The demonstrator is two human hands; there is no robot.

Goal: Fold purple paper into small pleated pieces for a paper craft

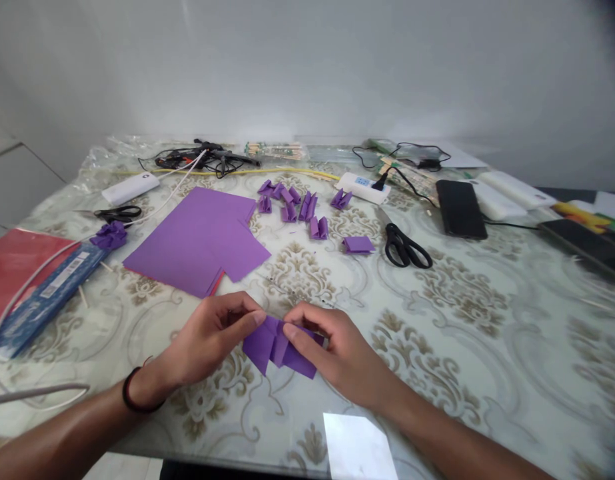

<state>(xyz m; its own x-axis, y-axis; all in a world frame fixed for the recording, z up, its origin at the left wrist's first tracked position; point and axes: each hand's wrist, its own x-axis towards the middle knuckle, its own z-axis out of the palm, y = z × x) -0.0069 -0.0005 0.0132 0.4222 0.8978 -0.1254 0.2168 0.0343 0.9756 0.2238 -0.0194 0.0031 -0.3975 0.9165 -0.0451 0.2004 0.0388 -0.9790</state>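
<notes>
Your widest open stretch of table [512, 347] runs from your right hand [340, 353] toward the right edge, on the near side of the black scissors [404, 247] and the phone [461, 209]. Straight ahead, you can pass between the purple sheets [192, 233] and the scissors until the folded purple pieces [308, 207] stand between you and the far edge. Toward the left edge, the sheets, blue box [52, 293] and white cable crowd you. At the near edge lies a white paper [360, 447].
</notes>
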